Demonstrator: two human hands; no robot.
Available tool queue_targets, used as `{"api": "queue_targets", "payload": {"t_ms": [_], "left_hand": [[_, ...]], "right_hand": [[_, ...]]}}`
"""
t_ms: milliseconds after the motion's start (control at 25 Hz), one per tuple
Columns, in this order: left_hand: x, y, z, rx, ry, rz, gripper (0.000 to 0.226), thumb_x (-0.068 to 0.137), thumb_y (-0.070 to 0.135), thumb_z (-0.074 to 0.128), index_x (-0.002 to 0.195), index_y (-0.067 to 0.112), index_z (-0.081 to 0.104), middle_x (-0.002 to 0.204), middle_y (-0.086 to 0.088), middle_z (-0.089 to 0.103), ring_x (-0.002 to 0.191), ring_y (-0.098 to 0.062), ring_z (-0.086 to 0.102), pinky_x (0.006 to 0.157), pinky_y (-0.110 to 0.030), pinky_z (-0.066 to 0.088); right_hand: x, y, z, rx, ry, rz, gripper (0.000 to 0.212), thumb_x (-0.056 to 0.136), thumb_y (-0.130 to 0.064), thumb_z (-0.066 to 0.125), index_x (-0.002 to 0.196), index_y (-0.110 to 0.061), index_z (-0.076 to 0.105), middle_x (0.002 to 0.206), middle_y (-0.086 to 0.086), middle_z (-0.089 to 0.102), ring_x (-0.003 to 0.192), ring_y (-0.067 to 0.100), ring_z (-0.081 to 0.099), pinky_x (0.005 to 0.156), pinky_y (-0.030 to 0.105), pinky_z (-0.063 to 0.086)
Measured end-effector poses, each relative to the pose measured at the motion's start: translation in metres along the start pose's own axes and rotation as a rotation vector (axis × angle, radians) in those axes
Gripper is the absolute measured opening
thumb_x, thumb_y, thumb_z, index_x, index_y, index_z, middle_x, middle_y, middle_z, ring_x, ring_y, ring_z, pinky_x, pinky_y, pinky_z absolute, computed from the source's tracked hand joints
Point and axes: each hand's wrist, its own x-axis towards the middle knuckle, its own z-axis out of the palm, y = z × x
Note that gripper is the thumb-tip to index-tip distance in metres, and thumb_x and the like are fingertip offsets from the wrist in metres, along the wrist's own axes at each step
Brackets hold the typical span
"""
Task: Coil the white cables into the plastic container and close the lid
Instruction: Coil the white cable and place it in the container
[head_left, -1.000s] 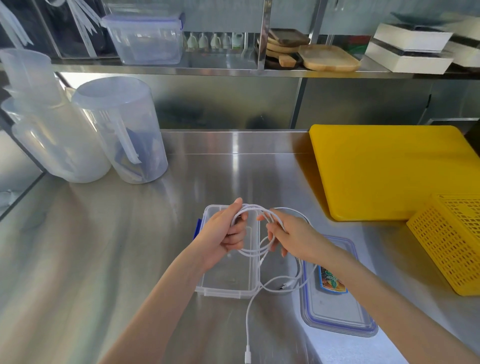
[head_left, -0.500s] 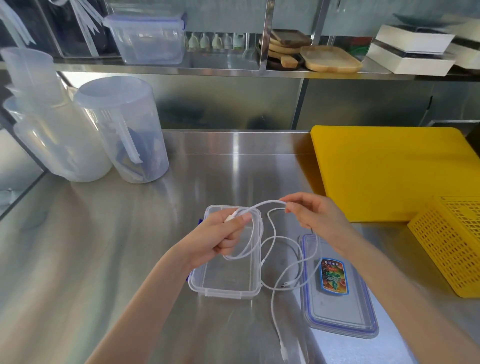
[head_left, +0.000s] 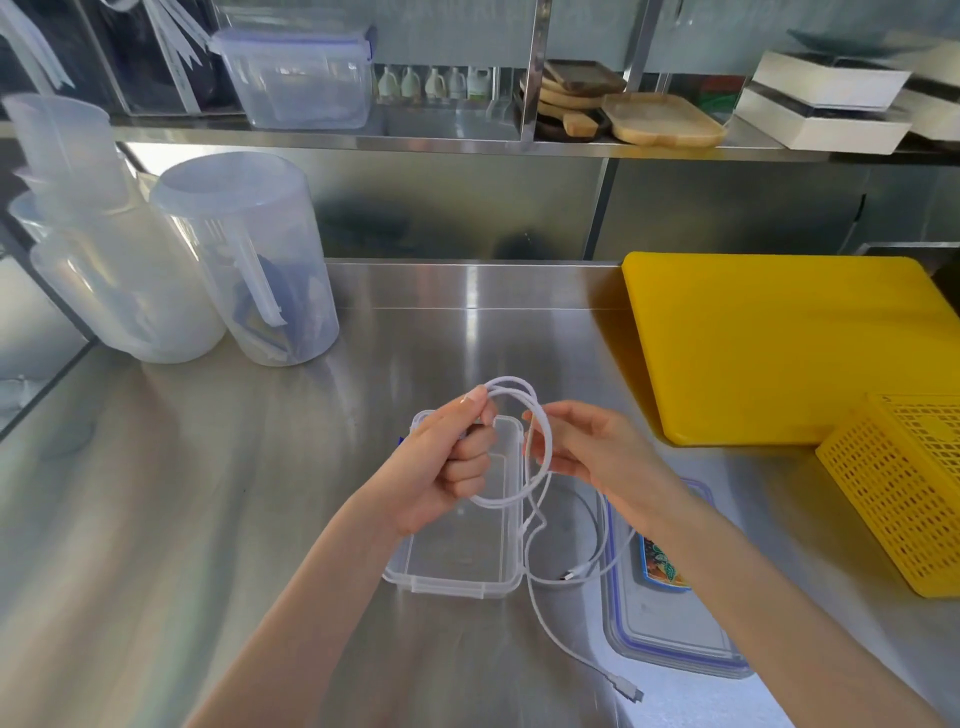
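A clear plastic container stands open on the steel counter, nothing inside it. Its lid, clear with a blue seal and a coloured label, lies flat just to the right. Above the container my left hand pinches the top of a loop of white cable between thumb and forefinger. My right hand holds the loop's right side with curled fingers. The loose tail of the cable runs down past the container to a plug on the counter. A second white cable lies between container and lid.
A yellow cutting board lies at the back right, a yellow perforated basket at the right edge. Two translucent jugs stand at the back left. A shelf above carries a lidded tub, wooden trays and white boxes.
My right hand swung out to the right drawing cable, then came back to the left hand, laying another turn on the loop. The loose tail on the counter has been drawn in and swung right.
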Motion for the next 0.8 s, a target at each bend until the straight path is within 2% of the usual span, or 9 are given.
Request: {"api": "queue_targets", "payload": {"t_ms": [80, 160, 240, 320, 440, 560, 680, 760, 800], "left_hand": [[0.003, -0.004, 0.000, 0.083, 0.052, 0.047, 0.035, 0.097, 0.030, 0.029, 0.066, 0.018, 0.039, 0.040, 0.015, 0.024, 0.031, 0.000, 0.016, 0.034, -0.013, 0.014], [0.005, -0.009, 0.004, 0.166, 0.120, 0.095, 0.033, 0.098, 0.029, 0.031, 0.068, 0.017, 0.037, 0.039, 0.014, 0.024, 0.032, -0.001, 0.017, 0.034, -0.013, 0.016], [0.007, -0.014, 0.008, 0.251, 0.217, 0.145, 0.032, 0.098, 0.029, 0.033, 0.068, 0.017, 0.037, 0.038, 0.013, 0.026, 0.033, -0.002, 0.019, 0.034, -0.014, 0.018], [0.010, -0.015, 0.010, 0.344, 0.331, 0.192, 0.032, 0.097, 0.029, 0.035, 0.066, 0.021, 0.039, 0.037, 0.013, 0.029, 0.034, -0.003, 0.022, 0.035, -0.014, 0.022], [0.012, -0.018, 0.013, 0.496, 0.450, 0.262, 0.029, 0.096, 0.029, 0.036, 0.069, 0.027, 0.046, 0.044, 0.010, 0.036, 0.039, -0.006, 0.032, 0.043, -0.018, 0.027], [0.011, -0.026, 0.019, 0.521, 0.486, 0.306, 0.025, 0.096, 0.029, 0.035, 0.076, 0.024, 0.049, 0.054, 0.007, 0.037, 0.047, -0.011, 0.033, 0.048, -0.024, 0.028], [0.011, -0.031, 0.020, 0.528, 0.471, 0.294, 0.026, 0.097, 0.028, 0.035, 0.074, 0.027, 0.048, 0.051, 0.008, 0.036, 0.042, -0.007, 0.033, 0.047, -0.023, 0.027], [0.012, -0.033, 0.019, 0.530, 0.444, 0.268, 0.028, 0.097, 0.027, 0.035, 0.071, 0.027, 0.046, 0.048, 0.010, 0.037, 0.036, -0.005, 0.036, 0.045, -0.019, 0.028], [0.011, -0.033, 0.019, 0.533, 0.423, 0.253, 0.029, 0.097, 0.026, 0.035, 0.070, 0.027, 0.046, 0.046, 0.011, 0.041, 0.036, -0.004, 0.039, 0.043, -0.015, 0.030]], "right_hand": [[-0.005, -0.002, -0.002, 0.150, -0.069, 0.066, 0.024, 0.091, -0.023, 0.049, 0.097, -0.011, 0.068, 0.084, 0.007, 0.072, 0.076, 0.016, 0.069, 0.068, 0.021, 0.058], [-0.010, -0.005, -0.001, 0.189, -0.078, 0.063, 0.026, 0.091, -0.027, 0.048, 0.098, -0.011, 0.068, 0.086, 0.009, 0.071, 0.078, 0.016, 0.068, 0.070, 0.021, 0.058], [-0.012, -0.007, 0.001, 0.131, -0.061, 0.032, 0.023, 0.088, -0.024, 0.053, 0.103, -0.012, 0.065, 0.092, 0.010, 0.069, 0.082, 0.016, 0.066, 0.071, 0.019, 0.056], [-0.014, -0.007, 0.003, 0.033, -0.043, 0.007, 0.028, 0.083, -0.019, 0.061, 0.111, -0.015, 0.061, 0.101, 0.008, 0.068, 0.090, 0.015, 0.065, 0.076, 0.018, 0.055], [-0.012, -0.003, 0.009, -0.118, 0.046, -0.032, 0.031, 0.079, -0.010, 0.066, 0.107, -0.021, 0.059, 0.101, 0.005, 0.068, 0.096, 0.018, 0.064, 0.088, 0.028, 0.052], [-0.010, 0.000, 0.013, -0.110, 0.106, -0.050, 0.028, 0.079, -0.004, 0.063, 0.091, -0.029, 0.058, 0.097, 0.006, 0.066, 0.094, 0.022, 0.063, 0.085, 0.031, 0.053], [-0.013, 0.003, 0.008, 0.053, -0.023, 0.013, 0.029, 0.081, 0.001, 0.059, 0.095, -0.024, 0.057, 0.102, 0.017, 0.062, 0.087, 0.026, 0.064, 0.087, 0.037, 0.053], [-0.015, 0.004, 0.007, 0.017, -0.038, -0.002, 0.027, 0.079, -0.004, 0.064, 0.094, -0.025, 0.057, 0.105, 0.015, 0.062, 0.088, 0.028, 0.066, 0.084, 0.035, 0.055], [-0.016, 0.003, 0.008, -0.083, -0.016, -0.033, 0.027, 0.078, -0.008, 0.066, 0.093, -0.027, 0.056, 0.104, 0.008, 0.062, 0.084, 0.025, 0.067, 0.078, 0.028, 0.058]]}}
